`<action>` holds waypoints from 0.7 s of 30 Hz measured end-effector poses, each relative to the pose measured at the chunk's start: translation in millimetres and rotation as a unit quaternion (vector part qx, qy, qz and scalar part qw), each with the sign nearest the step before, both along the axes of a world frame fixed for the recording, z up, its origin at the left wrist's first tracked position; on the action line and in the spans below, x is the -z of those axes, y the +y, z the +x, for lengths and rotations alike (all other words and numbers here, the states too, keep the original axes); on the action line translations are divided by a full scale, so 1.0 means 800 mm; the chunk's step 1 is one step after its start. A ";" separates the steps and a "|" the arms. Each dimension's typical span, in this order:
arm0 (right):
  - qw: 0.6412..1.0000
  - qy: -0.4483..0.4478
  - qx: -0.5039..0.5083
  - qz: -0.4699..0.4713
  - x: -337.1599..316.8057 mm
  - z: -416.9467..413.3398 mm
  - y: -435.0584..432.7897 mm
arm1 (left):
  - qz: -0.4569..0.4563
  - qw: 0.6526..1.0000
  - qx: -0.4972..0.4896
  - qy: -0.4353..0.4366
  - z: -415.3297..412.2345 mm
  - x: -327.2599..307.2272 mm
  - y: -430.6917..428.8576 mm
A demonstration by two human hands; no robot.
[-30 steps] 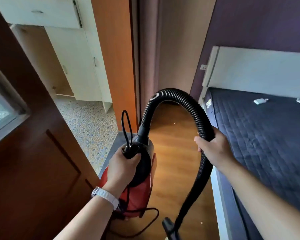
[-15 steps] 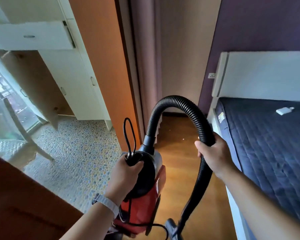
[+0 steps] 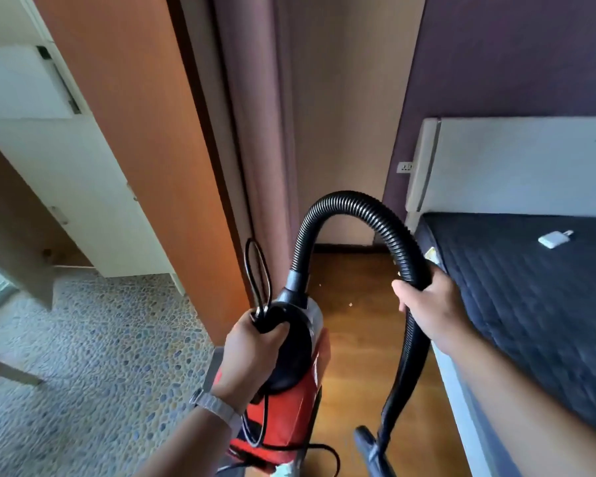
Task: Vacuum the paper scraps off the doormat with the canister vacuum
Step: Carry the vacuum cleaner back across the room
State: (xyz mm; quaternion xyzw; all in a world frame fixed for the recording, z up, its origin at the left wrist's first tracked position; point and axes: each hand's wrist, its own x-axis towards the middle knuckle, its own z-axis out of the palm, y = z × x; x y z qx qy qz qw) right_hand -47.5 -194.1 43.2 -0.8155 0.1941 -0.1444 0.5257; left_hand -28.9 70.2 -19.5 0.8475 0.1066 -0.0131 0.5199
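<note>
A red and black canister vacuum (image 3: pixel 286 411) hangs in the air at the bottom centre. My left hand (image 3: pixel 252 352) grips its black top handle, with a loop of black cord (image 3: pixel 257 270) sticking up from the fist. The ribbed black hose (image 3: pixel 351 204) arches up from the canister and down to the right. My right hand (image 3: pixel 427 308) is closed around the hose. The dark floor nozzle (image 3: pixel 369 449) hangs low at the bottom edge. A few tiny pale specks (image 3: pixel 351 304) lie on the wooden floor. A grey strip (image 3: pixel 214 366), perhaps the doormat, peeks out behind my left wrist.
An orange-brown door panel (image 3: pixel 145 149) stands left of centre, with a mauve curtain (image 3: pixel 255 132) beside it. Pebble-pattern flooring (image 3: pixel 100 356) and white cabinets (image 3: pixel 83 194) fill the left. A bed with a dark quilted mattress (image 3: pixel 537 304) and a small white item (image 3: pixel 553 239) is on the right.
The view has swung and moved forward past the dark wooden door that filled the left. Both hands keep the same grips, and the vacuum stays lifted.
</note>
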 end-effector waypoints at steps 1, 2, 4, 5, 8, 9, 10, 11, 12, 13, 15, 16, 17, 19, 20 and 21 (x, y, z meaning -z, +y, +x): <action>1.000 0.000 0.009 -0.004 -0.001 0.022 -0.003 | -0.012 1.000 0.009 0.003 0.026 0.005 -0.003; 1.000 -0.001 0.016 -0.005 -0.003 0.044 -0.006 | -0.025 1.000 0.017 0.004 0.053 0.007 -0.007; 0.999 0.009 0.036 -0.012 -0.009 0.089 -0.014 | -0.036 0.999 0.037 0.005 0.110 0.012 -0.014; 0.999 0.013 0.048 -0.020 -0.013 0.110 -0.019 | -0.037 0.998 0.048 0.004 0.137 0.012 -0.020; 0.996 0.011 0.078 -0.032 -0.026 0.164 -0.037 | -0.048 0.996 0.078 0.001 0.214 0.004 -0.039; 0.995 0.012 0.088 -0.035 -0.028 0.178 -0.045 | -0.046 0.995 0.088 0.001 0.237 0.002 -0.047; 0.994 0.013 0.099 -0.038 -0.030 0.189 -0.052 | -0.037 0.994 0.098 -0.001 0.258 0.000 -0.055; 0.993 0.010 0.111 -0.037 -0.031 0.200 -0.060 | -0.028 0.994 0.108 -0.004 0.278 -0.001 -0.063; 0.992 0.005 0.123 -0.035 -0.033 0.209 -0.069 | -0.021 0.993 0.116 -0.009 0.295 -0.004 -0.071; 0.990 0.001 0.134 -0.034 -0.033 0.220 -0.079 | -0.016 0.992 0.121 -0.016 0.312 -0.006 -0.079; 0.988 0.007 0.147 -0.037 -0.031 0.241 -0.098 | 0.001 0.991 0.131 -0.027 0.344 -0.008 -0.099; 0.988 0.011 0.149 -0.039 -0.029 0.249 -0.107 | 0.008 0.991 0.134 -0.027 0.357 -0.011 -0.109; 0.988 0.012 0.151 -0.039 -0.024 0.261 -0.118 | 0.012 0.990 0.137 -0.024 0.373 -0.010 -0.121; 0.987 0.012 0.153 -0.034 -0.015 0.283 -0.139 | 0.020 0.990 0.140 -0.011 0.399 -0.009 -0.144; 0.988 0.012 0.152 -0.025 -0.009 0.297 -0.153 | 0.026 0.990 0.141 -0.007 0.413 -0.006 -0.158; 0.989 0.012 0.149 -0.014 -0.002 0.312 -0.168 | 0.030 0.990 0.141 -0.004 0.426 -0.004 -0.172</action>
